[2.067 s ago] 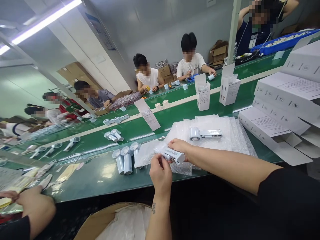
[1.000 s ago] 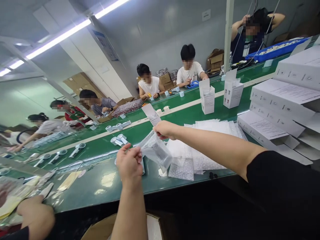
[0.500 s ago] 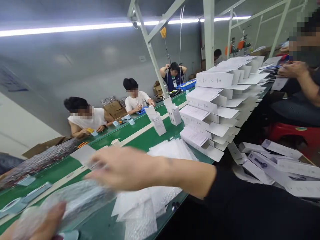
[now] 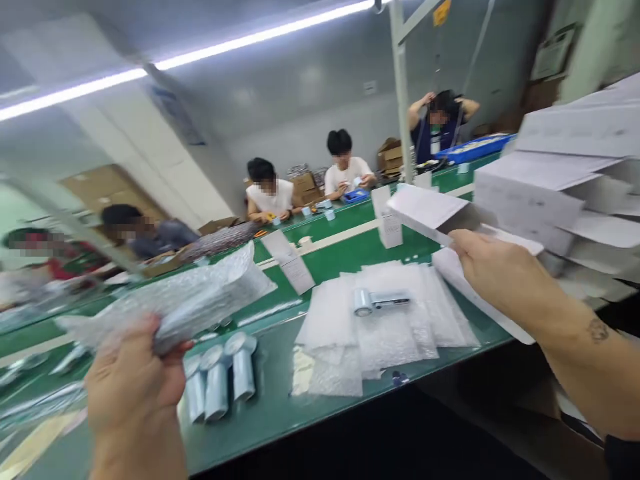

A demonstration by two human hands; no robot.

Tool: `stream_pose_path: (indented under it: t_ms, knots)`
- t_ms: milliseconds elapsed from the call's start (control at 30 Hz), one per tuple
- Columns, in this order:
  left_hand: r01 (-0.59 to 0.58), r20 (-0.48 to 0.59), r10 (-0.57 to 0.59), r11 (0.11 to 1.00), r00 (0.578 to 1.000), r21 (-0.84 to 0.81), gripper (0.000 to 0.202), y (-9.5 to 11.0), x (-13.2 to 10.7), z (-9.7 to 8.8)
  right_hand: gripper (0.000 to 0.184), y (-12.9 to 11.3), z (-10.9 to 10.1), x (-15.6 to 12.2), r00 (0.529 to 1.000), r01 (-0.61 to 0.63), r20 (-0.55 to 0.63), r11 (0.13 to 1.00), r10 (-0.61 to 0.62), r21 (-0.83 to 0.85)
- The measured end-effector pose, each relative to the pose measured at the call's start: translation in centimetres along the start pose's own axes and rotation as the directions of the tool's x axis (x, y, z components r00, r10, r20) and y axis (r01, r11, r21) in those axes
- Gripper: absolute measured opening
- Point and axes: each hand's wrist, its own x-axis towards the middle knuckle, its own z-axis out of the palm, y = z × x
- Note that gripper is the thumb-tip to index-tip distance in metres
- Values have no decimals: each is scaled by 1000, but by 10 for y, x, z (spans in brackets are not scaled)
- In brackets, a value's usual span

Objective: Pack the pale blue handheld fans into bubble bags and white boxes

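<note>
My left hand (image 4: pixel 137 383) grips a bubble-wrap bag (image 4: pixel 215 283), raised over the bench, with a pale, long thing showing dimly inside. Below and right of it, light-blue handheld devices with round heads (image 4: pixel 243 370) stand together on the bench. At the right, my right hand (image 4: pixel 495 263) is closed on the edge of a white box (image 4: pixel 425 208) with open flaps, close beside the stack of similar boxes (image 4: pixel 525 190). Between my hands lies a pile of flat bubble-wrap bags (image 4: pixel 333 313), and one light-blue device (image 4: pixel 364 305) rests on top.
A green conveyor belt (image 4: pixel 345 243) runs along the bench's far side. Two opened white boxes stand there, one nearer (image 4: pixel 295 270) and one farther (image 4: pixel 390 227). Several people sit working across the belt. A blue tray (image 4: pixel 475 149) lies at the far right.
The view has swung left. My right hand has moved right from beside the wrapped bag to a white box by the stack. My left hand has lifted the bag.
</note>
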Motion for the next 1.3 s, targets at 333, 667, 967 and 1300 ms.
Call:
stream_pose_path:
  t_ms: [333, 667, 967, 1300]
  knots:
    - [73, 11, -72, 976, 997, -205, 24, 22, 9, -21, 37, -241, 87, 101, 88, 851, 21, 87, -996, 518]
    - [-204, 332, 84, 916, 940, 344, 30, -7, 33, -67, 47, -254, 150, 60, 467, 462, -158, 88, -870, 882]
    - [-621, 684, -19, 401, 729, 673, 18, 27, 21, -19, 42, -243, 150, 51, 509, 221, -43, 82, -860, 972]
    - [-830, 795, -488, 222, 360, 512, 47, -17, -9, 39, 54, -247, 161, 36, 605, 249, -72, 103, -793, 963]
